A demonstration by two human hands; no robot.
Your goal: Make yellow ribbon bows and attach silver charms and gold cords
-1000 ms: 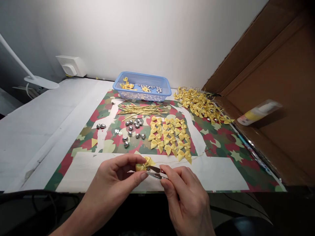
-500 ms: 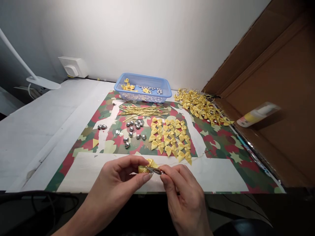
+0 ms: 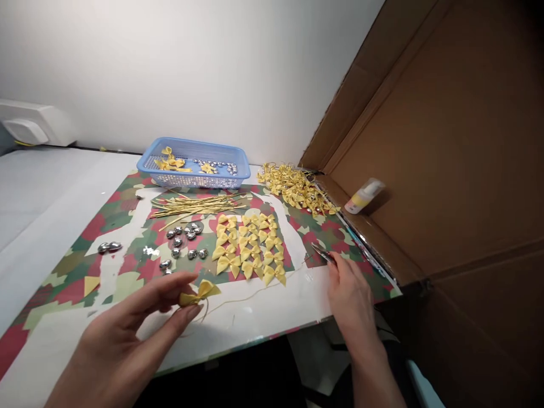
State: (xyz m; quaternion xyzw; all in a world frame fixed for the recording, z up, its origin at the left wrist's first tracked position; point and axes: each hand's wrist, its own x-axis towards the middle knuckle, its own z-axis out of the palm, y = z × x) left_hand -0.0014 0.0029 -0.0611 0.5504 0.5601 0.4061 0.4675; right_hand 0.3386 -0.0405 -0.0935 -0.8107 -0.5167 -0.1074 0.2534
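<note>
Between the thumb and fingertips of my left hand is a yellow ribbon bow. A thin cord loops down beside it, and a long pale thread lies from near the bow toward the right. My right hand, at the right of the table, is closed round small thread snips, their pointed blades toward the camouflage sheet. Beyond my left hand are several silver bells. Rows of yellow bows lie between the hands, farther back.
A blue basket with bows and bells stands by the wall, behind a bundle of gold cords. A pile of yellow bows with cords lies at back right. A bottle leans near the cardboard side.
My right hand has moved away from the bow to the right with the snips. My left hand still holds the bow, now farther left in view. The camera has turned right.
</note>
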